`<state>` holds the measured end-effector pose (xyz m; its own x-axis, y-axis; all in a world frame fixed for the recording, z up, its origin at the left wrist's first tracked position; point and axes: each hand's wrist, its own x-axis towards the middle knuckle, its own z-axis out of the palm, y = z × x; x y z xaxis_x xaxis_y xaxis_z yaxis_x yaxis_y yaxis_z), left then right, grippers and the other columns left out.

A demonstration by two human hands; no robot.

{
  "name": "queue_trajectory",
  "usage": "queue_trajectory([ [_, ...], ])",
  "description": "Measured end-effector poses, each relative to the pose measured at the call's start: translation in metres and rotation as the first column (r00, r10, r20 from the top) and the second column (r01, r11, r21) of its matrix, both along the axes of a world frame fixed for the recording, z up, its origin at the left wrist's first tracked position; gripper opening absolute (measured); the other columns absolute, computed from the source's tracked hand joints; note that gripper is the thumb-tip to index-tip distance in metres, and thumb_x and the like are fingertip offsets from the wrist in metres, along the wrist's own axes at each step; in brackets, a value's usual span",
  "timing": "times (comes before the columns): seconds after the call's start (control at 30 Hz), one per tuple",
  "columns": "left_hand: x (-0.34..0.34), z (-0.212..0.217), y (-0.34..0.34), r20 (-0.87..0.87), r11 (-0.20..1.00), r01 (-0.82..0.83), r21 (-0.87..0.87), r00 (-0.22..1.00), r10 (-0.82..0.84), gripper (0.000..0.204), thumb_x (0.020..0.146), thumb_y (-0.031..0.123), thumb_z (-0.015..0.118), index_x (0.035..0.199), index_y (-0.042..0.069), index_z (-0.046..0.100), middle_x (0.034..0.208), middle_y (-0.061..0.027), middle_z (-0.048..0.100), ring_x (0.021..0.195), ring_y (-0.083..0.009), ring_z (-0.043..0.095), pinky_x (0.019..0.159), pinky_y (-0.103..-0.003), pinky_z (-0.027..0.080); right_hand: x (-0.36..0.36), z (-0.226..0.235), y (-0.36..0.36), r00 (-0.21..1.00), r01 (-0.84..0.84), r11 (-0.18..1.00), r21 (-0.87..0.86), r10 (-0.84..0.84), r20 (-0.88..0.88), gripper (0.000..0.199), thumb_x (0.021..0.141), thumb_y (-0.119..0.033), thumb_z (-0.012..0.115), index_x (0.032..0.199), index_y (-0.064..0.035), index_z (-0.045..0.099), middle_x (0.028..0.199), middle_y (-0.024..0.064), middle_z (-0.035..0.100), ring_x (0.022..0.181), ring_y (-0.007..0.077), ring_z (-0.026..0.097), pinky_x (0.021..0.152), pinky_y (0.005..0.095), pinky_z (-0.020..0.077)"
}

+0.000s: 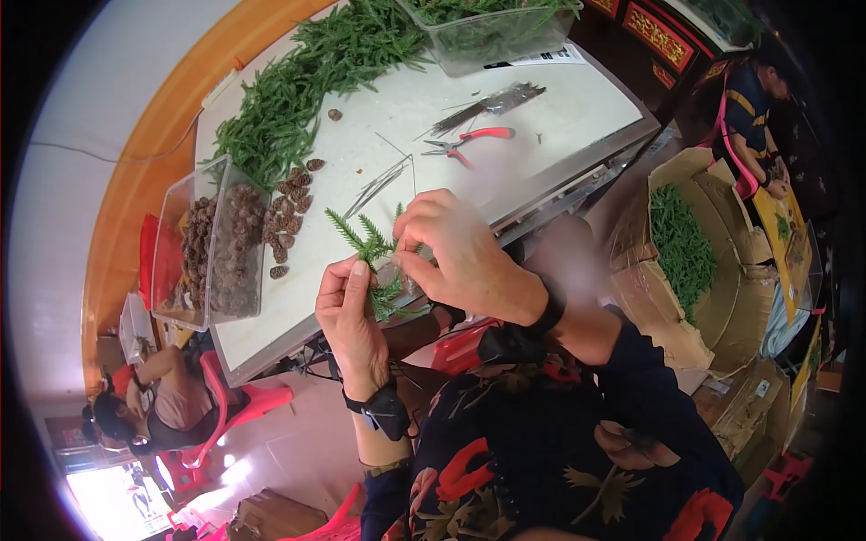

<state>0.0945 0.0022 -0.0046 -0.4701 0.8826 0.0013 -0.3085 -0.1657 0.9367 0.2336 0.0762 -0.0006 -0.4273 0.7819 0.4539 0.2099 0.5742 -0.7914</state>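
Two bare hands meet over the near edge of a white worktable (361,162) in the head view. The left hand (350,311) pinches the lower stems of a small bunch of green artificial fir sprigs (374,257) between thumb and fingers, holding it upright. The right hand (456,248) curls over the bunch from the right, its fingertips (403,257) closed on the sprigs just beside the left thumb, so both hands grasp the same bunch. Each wrist wears a black band.

Beyond the right hand, on the tabletop, lie red-handled pliers (469,140), and farther off a bundle of thin dark wires (492,104). A few loose thin wires (379,180) lie just beyond the hands. Up and to the left of the left hand sits a clear plastic tub of brown pine cones (216,243), with more loose cones (290,212) scattered beside it. A long heap of green fir sprigs (307,81) stretches across the far side of the table, next to a second clear plastic bin (492,36) filled with green sprigs.

Well to the right of the right hand, an open cardboard box of green sprigs (681,243) stands on the floor. Another person sits on a pink plastic chair (239,406) down to the left of the left hand.
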Motion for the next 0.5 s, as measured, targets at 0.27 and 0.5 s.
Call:
queue_trajectory([
  [0.27,0.015,0.003,-0.009,-0.268,0.996,-0.077,-0.044,0.962,0.062,0.009,0.089,0.005,0.061,0.097,0.0,0.062,0.083,-0.0001,0.061,0.075,-0.0045,0.051,0.071,-0.018,0.041,0.003,-0.001,-0.005,1.0,0.006,0.998,0.066,-0.008,0.03,0.01,0.07,-0.004,0.065,0.074,-0.0021,0.056,0.087,0.0095,0.06,0.094,0.029,0.054,0.075,0.0388,0.0444],
  [0.5,0.016,-0.004,-0.016,-0.128,0.993,-0.051,-0.107,0.991,0.038,0.01,0.09,0.007,0.06,0.097,0.0,0.063,0.085,-0.0023,0.062,0.073,-0.0069,0.052,0.069,-0.02,0.042,0.0,0.0,-0.019,0.996,0.083,0.964,0.253,-0.087,0.006,0.012,0.07,-0.003,0.065,0.076,-0.0023,0.055,0.092,0.0096,0.057,0.099,0.0293,0.053,0.08,0.0395,0.0421],
])
